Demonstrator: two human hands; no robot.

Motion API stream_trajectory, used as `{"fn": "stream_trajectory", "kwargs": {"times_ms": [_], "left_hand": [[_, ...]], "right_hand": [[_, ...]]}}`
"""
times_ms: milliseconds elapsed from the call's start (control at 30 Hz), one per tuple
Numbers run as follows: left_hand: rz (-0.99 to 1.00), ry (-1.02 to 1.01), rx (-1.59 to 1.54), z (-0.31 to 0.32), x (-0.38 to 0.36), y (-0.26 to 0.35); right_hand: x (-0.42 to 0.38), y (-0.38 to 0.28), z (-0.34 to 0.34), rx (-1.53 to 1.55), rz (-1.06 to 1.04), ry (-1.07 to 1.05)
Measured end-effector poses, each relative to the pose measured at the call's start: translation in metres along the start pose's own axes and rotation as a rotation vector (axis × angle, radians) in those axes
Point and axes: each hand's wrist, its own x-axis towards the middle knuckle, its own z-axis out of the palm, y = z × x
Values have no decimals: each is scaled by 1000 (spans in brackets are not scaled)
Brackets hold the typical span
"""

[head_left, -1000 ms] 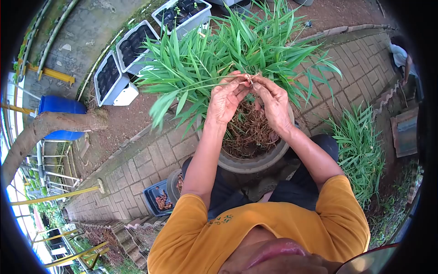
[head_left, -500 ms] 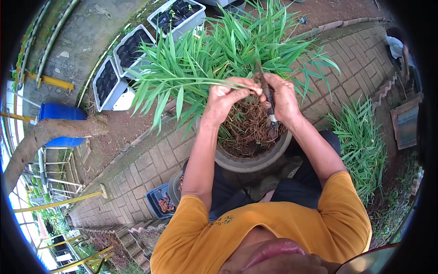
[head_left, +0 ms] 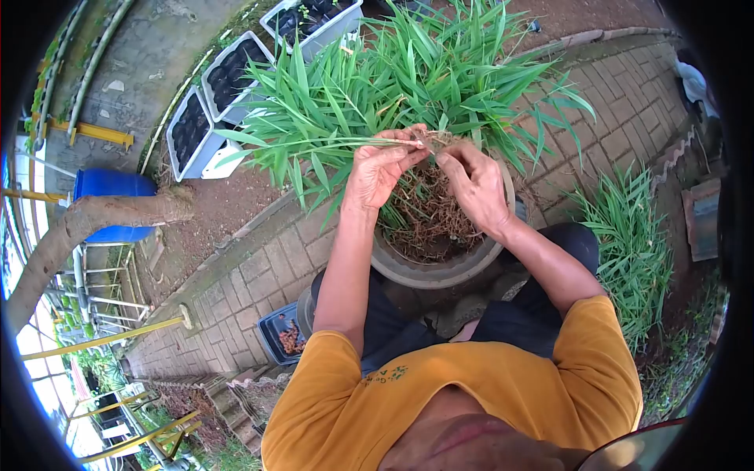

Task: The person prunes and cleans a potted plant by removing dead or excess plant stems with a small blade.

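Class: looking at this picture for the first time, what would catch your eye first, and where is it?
At centre top, the left hand and right hand pinch a thin green plant stem above a round grey pot of brown roots. Long green leaves fan out behind. A blue plastic barrel stands far left.

A single camera sits on the person's head and looks steeply down and forward through a fisheye lens with dark rounded corners. The person's own chin and orange shirt (head_left: pixel 471 392) fill the lower frame, close up; the brick paving (head_left: pixel 259 275) curves away farther off.
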Motion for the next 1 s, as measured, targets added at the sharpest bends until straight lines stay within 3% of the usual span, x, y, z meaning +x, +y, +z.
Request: {"fn": "stream_trajectory", "kwargs": {"times_ms": [200,333,600,733,1000], "left_hand": [[51,189,19,-3,-1,-8],[75,174,53,2,-4,1],[71,200,287,-2,-15,8],[70,196,290,-5,-20,3],[-74,204,395,-12,-30,2]], "right_hand": [[8,0,10,248,198,-100],[8,-9,15,347,241,-141],[9,3,27,378,156,-150],[10,9,27,253,125,-186],[7,28,35,190,27,-143]]}}
